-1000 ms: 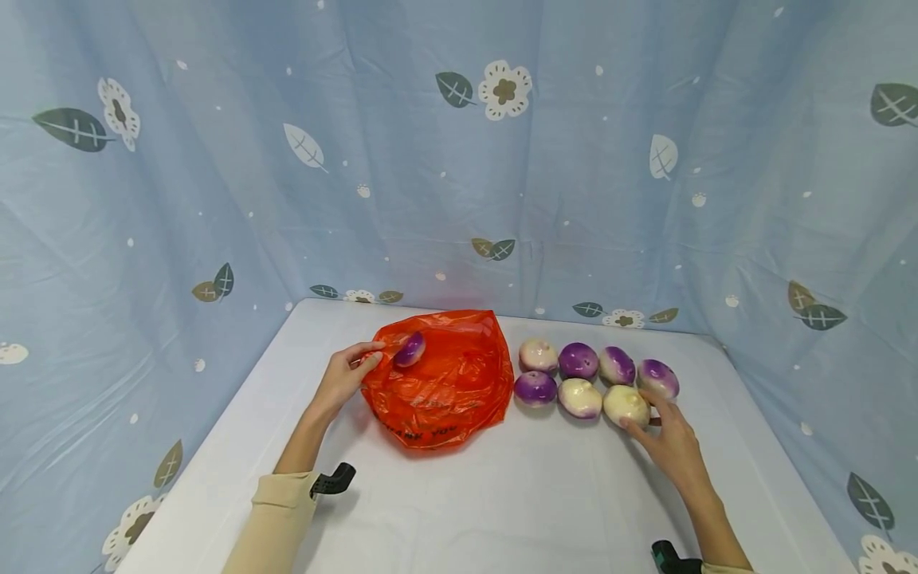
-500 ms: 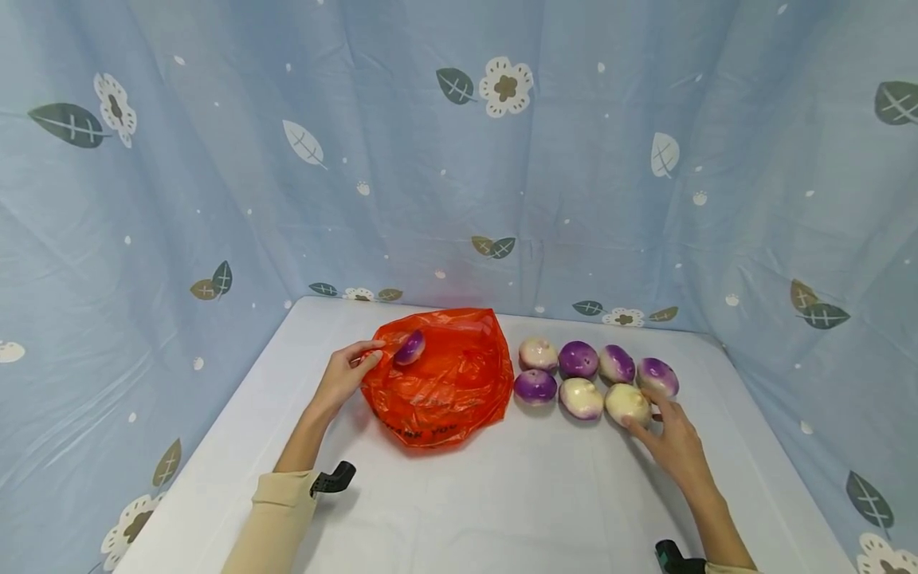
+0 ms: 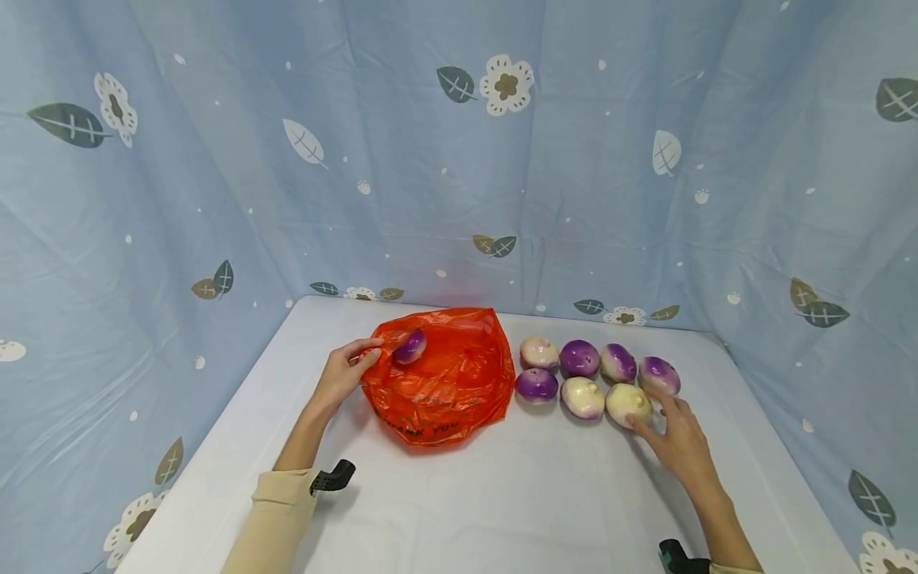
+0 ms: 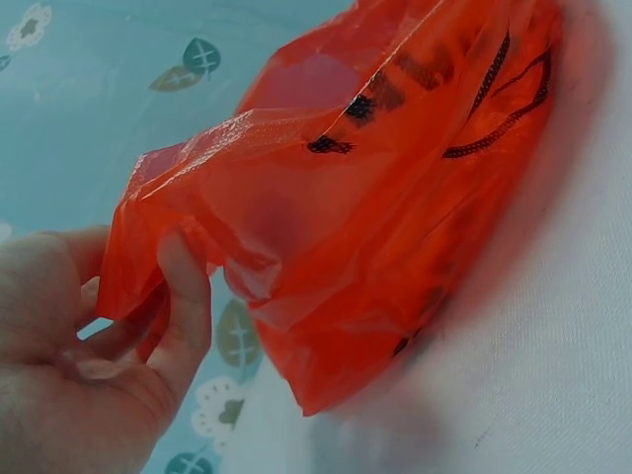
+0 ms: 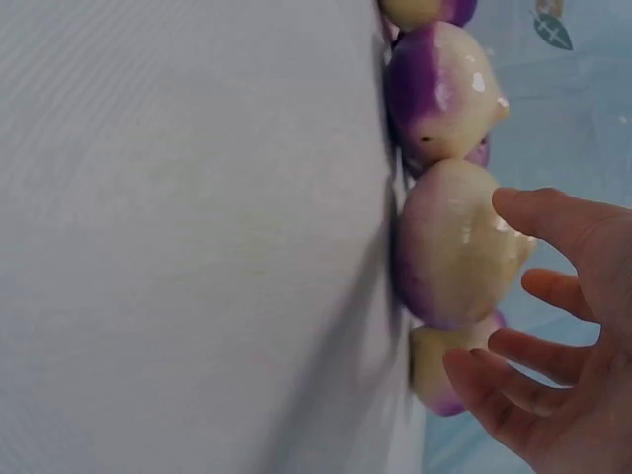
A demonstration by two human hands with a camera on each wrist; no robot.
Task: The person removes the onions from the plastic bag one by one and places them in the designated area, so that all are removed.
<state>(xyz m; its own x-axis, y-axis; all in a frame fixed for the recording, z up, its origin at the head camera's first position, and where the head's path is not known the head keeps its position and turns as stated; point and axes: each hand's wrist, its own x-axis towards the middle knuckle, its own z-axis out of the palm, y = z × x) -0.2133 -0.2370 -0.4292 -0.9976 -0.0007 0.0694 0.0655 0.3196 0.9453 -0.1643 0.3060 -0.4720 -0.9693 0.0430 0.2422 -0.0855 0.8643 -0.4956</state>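
Note:
My left hand pinches the left rim of a red plastic bag between thumb and fingers. The bag lies mouth up, and a purple-and-white turnip shows at its left side. In the left wrist view, the thin plastic runs between the thumb and fingers of my left hand. My right hand is spread at the right side of a pale turnip, thumb in front. The right wrist view shows the fingers of my right hand apart beside this turnip.
Several more turnips stand in two rows right of the bag, including a purple one, a pale one and a mottled one. A white cloth covers the table. Blue patterned curtains enclose the back and sides.
My right hand's fingers have loosened slightly around the pale turnip and shifted a little to the right. The left hand and the bag have stayed in place.

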